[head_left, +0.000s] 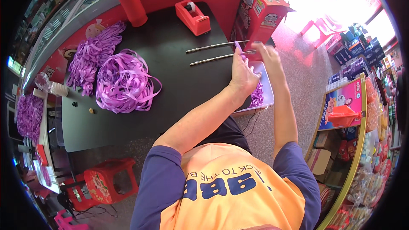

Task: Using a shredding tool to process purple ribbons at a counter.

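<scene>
1. Left hand (pixel 244 76): over the right edge of the black, smooth-topped table (pixel 181 76), thumb and fingers closed on a narrow, shiny purple ribbon strip (pixel 238 47); exact grip partly hidden by the hand itself.
2. Right hand (pixel 269 57): just to the right, fingers curved toward the strip, motion-blurred; cannot tell whether it grips anything.
3. Strip: at the right part of two twisted silver metal rods (pixel 208 47), which lie side by side, apart; whether it wraps both is unclear. Near rod's right end obscured by the hands.
4. White plastic rectangular bin (pixel 268 86): below the hands, partly covered by the left hand and the table edge; short purple ribbon pieces (pixel 257 96) inside, only partly visible.
5. Loose coil of purple ribbon (pixel 123 83): table's left side, individual strands indistinguishable.
</scene>
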Demonstrator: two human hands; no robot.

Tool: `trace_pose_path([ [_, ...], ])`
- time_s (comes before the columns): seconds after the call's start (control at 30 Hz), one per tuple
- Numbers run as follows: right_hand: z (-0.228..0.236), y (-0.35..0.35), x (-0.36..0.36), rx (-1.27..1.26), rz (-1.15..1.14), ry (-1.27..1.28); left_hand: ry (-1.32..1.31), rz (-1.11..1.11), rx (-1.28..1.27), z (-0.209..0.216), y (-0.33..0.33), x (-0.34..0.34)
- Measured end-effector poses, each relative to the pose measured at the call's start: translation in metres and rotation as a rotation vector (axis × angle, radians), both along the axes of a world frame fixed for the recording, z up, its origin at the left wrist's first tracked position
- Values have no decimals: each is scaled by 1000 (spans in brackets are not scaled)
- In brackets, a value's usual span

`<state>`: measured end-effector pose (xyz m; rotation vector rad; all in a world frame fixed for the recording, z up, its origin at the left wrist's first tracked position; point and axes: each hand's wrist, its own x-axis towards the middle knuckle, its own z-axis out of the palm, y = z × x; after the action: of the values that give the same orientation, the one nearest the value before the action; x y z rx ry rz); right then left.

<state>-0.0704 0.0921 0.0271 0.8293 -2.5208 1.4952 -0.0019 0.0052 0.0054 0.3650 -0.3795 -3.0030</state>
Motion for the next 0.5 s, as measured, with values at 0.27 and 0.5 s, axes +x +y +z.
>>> trace_pose_path([
  [0.27,49,-116,-52,-84,347,-69,34,-9,60,-9,3,-1],
  [0.5,46,-183,-105,167,244,-661,90,-11,78,-7,10,-6],
])
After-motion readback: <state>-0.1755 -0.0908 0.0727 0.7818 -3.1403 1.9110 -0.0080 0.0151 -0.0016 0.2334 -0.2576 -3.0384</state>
